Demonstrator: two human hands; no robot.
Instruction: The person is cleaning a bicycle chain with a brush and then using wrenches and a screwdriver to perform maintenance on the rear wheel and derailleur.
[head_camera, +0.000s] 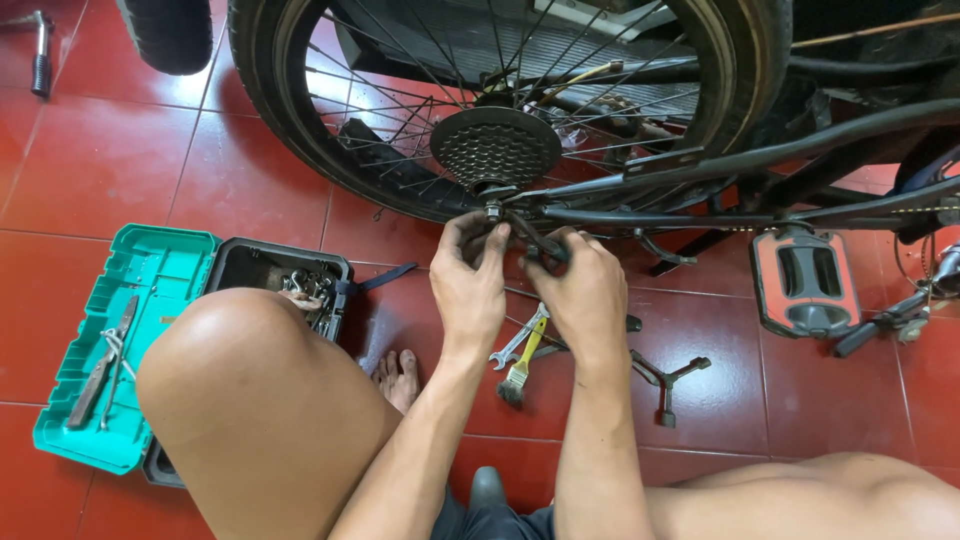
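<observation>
Head view: a person squatting on a red tiled floor (100, 170) is working both hands at the rear axle (493, 208) of a bicycle, just below the cassette (495, 147). Left hand (468, 285) is pinching its fingers on the axle end; right hand (583, 290) is gripping a dark tool (535, 240) beside it. The wheel (270, 90) is sitting in the frame (700, 165), so the job looks unfinished. A wrench (518, 340), brush (520, 368) and open green toolbox (130, 300) are lying nearby.
</observation>
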